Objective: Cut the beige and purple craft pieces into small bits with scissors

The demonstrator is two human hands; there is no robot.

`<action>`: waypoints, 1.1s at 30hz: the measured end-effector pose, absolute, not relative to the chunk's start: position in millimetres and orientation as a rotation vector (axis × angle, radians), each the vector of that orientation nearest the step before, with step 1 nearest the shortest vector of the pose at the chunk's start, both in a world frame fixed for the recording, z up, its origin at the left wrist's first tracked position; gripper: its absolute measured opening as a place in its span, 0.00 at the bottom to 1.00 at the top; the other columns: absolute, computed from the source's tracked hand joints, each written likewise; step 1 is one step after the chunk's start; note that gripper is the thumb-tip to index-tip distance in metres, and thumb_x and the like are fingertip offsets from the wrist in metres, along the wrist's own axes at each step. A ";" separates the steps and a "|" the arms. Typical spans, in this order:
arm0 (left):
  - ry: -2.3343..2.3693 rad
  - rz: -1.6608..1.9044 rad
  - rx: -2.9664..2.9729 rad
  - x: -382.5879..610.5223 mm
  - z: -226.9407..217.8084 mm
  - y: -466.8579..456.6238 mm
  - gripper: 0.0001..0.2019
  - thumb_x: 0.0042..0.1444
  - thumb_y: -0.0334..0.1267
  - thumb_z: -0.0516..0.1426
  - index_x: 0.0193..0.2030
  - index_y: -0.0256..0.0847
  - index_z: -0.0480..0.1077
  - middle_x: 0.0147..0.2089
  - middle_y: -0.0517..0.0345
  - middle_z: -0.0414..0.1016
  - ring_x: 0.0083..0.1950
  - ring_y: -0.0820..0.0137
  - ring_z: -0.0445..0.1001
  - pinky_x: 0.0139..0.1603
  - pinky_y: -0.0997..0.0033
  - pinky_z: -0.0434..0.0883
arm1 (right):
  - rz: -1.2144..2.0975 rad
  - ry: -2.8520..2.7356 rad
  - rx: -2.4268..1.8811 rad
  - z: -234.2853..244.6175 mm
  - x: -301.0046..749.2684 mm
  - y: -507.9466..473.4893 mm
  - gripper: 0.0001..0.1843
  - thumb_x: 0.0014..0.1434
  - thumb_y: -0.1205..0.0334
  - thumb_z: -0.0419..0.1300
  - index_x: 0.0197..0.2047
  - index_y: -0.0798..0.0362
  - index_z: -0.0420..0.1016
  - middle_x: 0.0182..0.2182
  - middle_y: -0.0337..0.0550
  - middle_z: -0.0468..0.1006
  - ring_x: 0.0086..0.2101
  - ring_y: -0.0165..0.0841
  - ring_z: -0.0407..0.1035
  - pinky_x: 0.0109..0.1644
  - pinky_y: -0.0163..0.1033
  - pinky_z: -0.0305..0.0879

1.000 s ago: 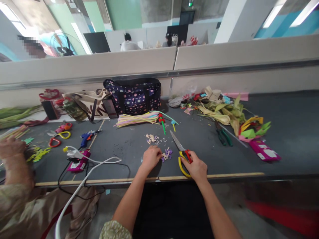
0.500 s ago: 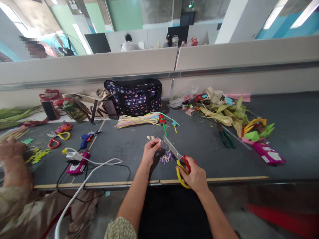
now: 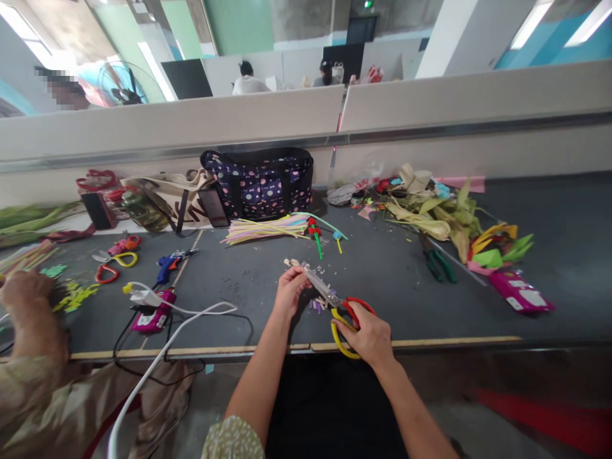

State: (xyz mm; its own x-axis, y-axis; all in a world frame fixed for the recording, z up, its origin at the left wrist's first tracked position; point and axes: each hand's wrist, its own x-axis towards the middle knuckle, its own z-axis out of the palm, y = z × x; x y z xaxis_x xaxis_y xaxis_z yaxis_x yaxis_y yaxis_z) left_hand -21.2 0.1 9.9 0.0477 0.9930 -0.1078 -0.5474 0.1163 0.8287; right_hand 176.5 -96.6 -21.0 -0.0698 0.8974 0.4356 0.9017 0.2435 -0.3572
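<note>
My right hand (image 3: 368, 335) grips scissors (image 3: 329, 295) by their red and yellow handles, with the blades pointing up and left. The blade tips reach the fingertips of my left hand (image 3: 289, 290), which is pinched closed on a small pale piece, now mostly hidden by fingers and blades. Below the blades lie small purple and cream cut strips (image 3: 316, 305). More cream bits (image 3: 292, 262) are scattered just beyond my left hand. Farther back sit a red flower shape on a green stem (image 3: 315, 237) and a small blue one on a yellow stem (image 3: 338, 239).
A bundle of pastel strips (image 3: 268, 229) lies before a dark patterned bag (image 3: 265, 182). At left are a blue glue gun (image 3: 167, 268), a white cable (image 3: 191, 319) and a co-worker's hand (image 3: 26, 290). Green-handled pliers (image 3: 438, 262) and dried husks (image 3: 421, 217) lie right.
The scissors have moved left and their blade tips now meet my left fingertips. My left hand has stayed nearly in place, and the pale piece in it shows less.
</note>
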 end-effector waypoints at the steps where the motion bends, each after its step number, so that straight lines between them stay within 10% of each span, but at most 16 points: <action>1: 0.820 1.330 0.704 -21.2 10.1 0.0 0.11 0.41 0.37 0.67 0.30 0.37 0.71 0.26 0.61 0.72 0.25 0.77 0.70 0.30 0.75 0.68 | -0.007 -1.943 -1.641 -20.7 176.5 -96.3 0.28 0.59 0.41 0.53 0.52 0.53 0.71 0.38 0.46 0.80 0.37 0.34 0.74 0.40 0.35 0.64; 33: 0.820 1.320 0.671 -20.2 11.3 -2.1 0.11 0.39 0.34 0.69 0.29 0.35 0.74 0.27 0.60 0.75 0.25 0.75 0.72 0.33 0.73 0.71 | -0.039 -1.906 -1.590 -27.0 180.4 -91.9 0.27 0.57 0.39 0.56 0.48 0.52 0.74 0.33 0.42 0.80 0.31 0.32 0.75 0.35 0.33 0.64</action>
